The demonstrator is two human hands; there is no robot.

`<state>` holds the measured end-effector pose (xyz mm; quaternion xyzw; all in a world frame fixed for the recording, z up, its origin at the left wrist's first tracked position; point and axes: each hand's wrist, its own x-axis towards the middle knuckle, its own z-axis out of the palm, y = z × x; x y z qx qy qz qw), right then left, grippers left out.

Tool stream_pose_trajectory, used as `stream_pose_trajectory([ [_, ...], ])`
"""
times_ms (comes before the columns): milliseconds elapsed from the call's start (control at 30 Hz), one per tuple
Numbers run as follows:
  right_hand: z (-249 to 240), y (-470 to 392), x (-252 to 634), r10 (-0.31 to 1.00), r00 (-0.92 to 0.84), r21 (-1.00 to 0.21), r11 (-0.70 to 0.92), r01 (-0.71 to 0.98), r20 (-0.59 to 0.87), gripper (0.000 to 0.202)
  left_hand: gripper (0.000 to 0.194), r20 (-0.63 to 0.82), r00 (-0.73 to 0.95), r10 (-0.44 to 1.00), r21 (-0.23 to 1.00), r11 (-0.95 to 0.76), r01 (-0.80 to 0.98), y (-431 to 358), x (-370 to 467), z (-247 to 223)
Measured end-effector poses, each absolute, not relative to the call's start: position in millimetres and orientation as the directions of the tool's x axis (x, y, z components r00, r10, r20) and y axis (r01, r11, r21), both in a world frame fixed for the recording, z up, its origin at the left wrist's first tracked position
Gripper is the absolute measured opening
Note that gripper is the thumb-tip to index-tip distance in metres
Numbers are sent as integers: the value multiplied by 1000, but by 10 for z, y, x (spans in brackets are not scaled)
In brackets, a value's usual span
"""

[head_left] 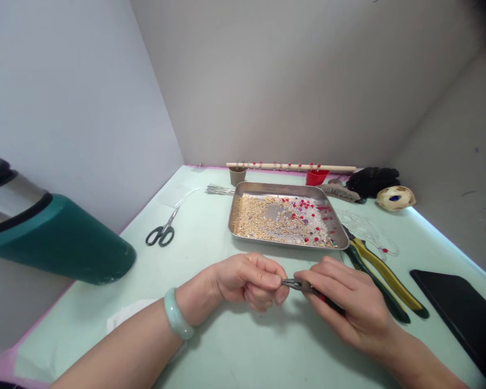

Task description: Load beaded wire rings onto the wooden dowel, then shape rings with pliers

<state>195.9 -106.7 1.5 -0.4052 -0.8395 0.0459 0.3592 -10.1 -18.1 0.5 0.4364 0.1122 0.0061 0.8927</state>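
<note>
My left hand (251,278), with a pale green bangle (177,314) on its wrist, pinches thumb against fingers in front of the tray. What it holds is too small or hidden to make out. My right hand (348,300) grips small dark-handled pliers (303,286), their narrow metal jaws pointing left and meeting my left fingertips. Just beyond both hands lies a metal tray (263,243) with gold beads (251,216), clear beads and some red ones (303,204).
Scissors (164,229) and a green bottle (65,237) are at left. Large yellow-and-green pliers (383,270) and a black flat object (453,302) are at right. Behind the tray, a wooden rod (263,166) bearing beaded rings rests across a brown cup (238,176) and a red cup (316,177).
</note>
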Motion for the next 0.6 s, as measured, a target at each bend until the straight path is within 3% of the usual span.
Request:
stream_pose_trajectory([
  [100, -34, -1048, 1946, 733, -385, -409, 649, 641, 560, 24, 24, -184, 970, 160, 798, 601, 52, -164, -94, -17],
  [300, -124, -970, 1910, 863, -139, -594, 443, 671, 486, 14, 26, -134, 825, 550, 909, 400, -118, -166, -5, 3],
  [600, -155, -969, 1951, 961, -19, -734, 223, 641, 275, 25, 29, -97, 716, 691, 989, 146, -7, -170, 59, -24],
])
